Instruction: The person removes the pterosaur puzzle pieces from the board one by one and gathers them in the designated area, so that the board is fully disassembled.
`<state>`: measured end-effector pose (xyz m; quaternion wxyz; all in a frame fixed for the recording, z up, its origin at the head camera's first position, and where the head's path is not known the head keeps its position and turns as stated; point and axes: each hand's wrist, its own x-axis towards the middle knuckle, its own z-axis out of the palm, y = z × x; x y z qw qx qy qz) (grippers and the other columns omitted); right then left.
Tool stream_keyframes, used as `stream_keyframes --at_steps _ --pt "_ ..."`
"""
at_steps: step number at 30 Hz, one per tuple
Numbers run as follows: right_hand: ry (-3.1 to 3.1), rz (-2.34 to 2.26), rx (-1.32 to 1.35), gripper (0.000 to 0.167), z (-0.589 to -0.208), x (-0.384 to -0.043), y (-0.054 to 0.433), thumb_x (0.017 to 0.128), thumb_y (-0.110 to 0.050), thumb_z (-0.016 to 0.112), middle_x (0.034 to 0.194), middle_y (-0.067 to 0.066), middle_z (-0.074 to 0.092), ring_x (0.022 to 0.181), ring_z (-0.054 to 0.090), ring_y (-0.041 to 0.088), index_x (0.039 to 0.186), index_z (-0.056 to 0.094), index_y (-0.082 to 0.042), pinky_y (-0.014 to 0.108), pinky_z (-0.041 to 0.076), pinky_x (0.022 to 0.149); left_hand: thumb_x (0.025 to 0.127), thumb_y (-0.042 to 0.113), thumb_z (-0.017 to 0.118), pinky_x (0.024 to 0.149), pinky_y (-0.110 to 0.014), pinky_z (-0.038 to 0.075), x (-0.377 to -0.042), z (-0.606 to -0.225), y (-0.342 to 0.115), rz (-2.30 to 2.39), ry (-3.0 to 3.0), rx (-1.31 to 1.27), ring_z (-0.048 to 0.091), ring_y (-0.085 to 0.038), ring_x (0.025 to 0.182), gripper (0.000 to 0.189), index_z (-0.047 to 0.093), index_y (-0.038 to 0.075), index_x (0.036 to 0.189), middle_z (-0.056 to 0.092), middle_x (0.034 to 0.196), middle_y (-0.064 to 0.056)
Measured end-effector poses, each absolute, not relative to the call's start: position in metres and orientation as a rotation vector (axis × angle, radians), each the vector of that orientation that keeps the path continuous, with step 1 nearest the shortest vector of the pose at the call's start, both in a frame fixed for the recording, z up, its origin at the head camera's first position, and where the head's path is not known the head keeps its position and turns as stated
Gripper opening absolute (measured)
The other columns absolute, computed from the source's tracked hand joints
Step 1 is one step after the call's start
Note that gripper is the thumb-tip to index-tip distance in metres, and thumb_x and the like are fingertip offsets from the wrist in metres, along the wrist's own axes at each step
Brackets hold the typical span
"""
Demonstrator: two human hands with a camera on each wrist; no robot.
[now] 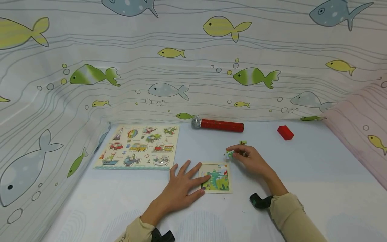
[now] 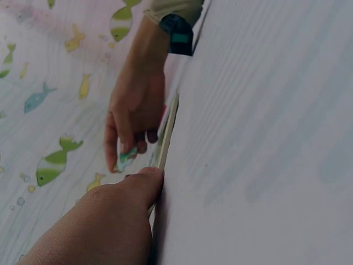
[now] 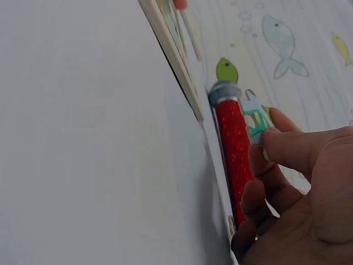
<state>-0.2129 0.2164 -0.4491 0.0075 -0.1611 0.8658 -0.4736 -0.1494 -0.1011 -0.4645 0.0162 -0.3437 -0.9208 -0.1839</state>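
My left hand point(image 1: 182, 186) lies with spread fingers along the left side of a small square dinosaur puzzle board point(image 1: 223, 186), fingertips over its frame and picture. Just past the board's upper right corner, my right hand point(image 1: 252, 164) pinches a small puzzle piece between thumb and fingers. In the right wrist view this puzzle piece point(image 3: 257, 122) shows white, teal and green, tilted off the table. Another small piece point(image 1: 243, 143), green and yellow, lies behind the right hand and is partly hidden by it. The left wrist view has the left thumb point(image 2: 146, 179) at the board's edge.
A larger vehicle puzzle board point(image 1: 136, 164) lies on the left, near the left fingertips. At the back lie a red glittery microphone point(image 1: 222, 125) and, farther right, a red block point(image 1: 285, 132). Fish-printed cloth point(image 1: 199, 74) rises behind the table and at both sides.
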Motion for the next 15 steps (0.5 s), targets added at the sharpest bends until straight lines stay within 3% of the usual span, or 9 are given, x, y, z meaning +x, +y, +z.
stream_keyframes --at_steps 6,15 --pt "2.813 -1.431 -0.342 0.027 -0.450 -0.215 0.247 0.103 -0.009 0.056 0.127 0.010 0.069 0.097 0.052 0.017 0.124 0.072 -0.014 0.022 0.045 0.081 0.102 0.055 0.051 0.115 -0.071 0.007 -0.150 -0.464 -0.101 -0.579 -2.856 -1.075 0.022 -0.041 0.156 0.048 0.049 0.046 0.148 0.031 0.168 0.000" --pt "2.909 -1.380 -0.213 0.028 -0.450 -0.216 0.272 0.104 -0.009 0.054 0.124 0.013 0.070 0.101 0.053 0.020 0.125 0.071 -0.011 0.022 0.044 0.083 0.102 0.055 0.051 0.114 -0.071 0.008 -0.149 -0.464 -0.101 -0.579 -2.863 -1.068 0.022 -0.041 0.156 0.048 0.049 0.046 0.148 0.031 0.168 0.000"
